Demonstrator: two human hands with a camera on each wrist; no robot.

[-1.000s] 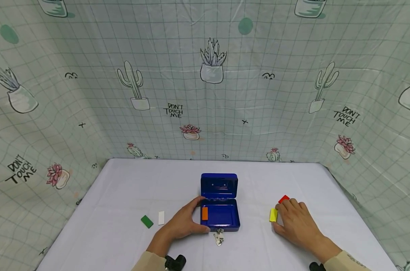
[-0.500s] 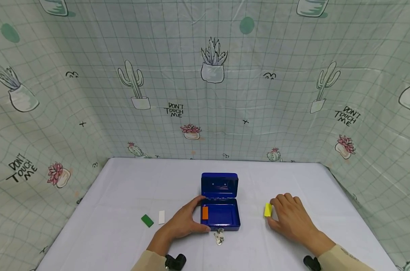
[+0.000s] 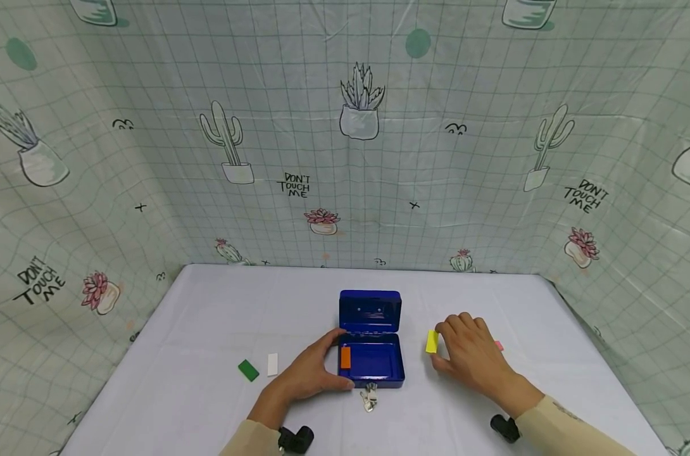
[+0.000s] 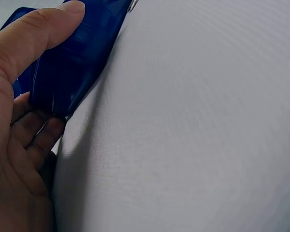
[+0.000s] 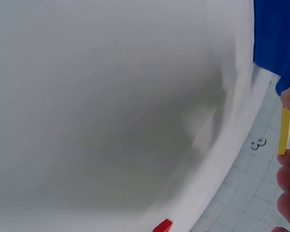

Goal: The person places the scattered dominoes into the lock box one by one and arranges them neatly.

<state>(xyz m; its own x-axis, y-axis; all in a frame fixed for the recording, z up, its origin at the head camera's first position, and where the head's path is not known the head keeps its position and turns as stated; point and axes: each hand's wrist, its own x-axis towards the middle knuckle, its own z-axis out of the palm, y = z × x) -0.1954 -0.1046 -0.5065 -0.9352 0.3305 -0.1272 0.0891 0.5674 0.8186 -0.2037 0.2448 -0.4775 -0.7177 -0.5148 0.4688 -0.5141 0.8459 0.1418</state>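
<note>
A blue metal cash box stands with its lid raised at the middle of the table. Inside it, against the left wall, is an orange block. My left hand grips the box's left side, thumb at the front and fingers toward the back, as the left wrist view also shows. To the right of the box, my right hand pinches a yellow block between thumb and fingertips. In the right wrist view the yellow block appears edge-on, off the table.
A green block and a white block lie left of the left hand. A red block lies behind the right hand, partly hidden. Small keys hang at the box's front lock. A patterned cloth surrounds the white table.
My right hand has lifted the yellow block and carried it left toward the box, uncovering part of the red block. The left hand has stayed on the box.
</note>
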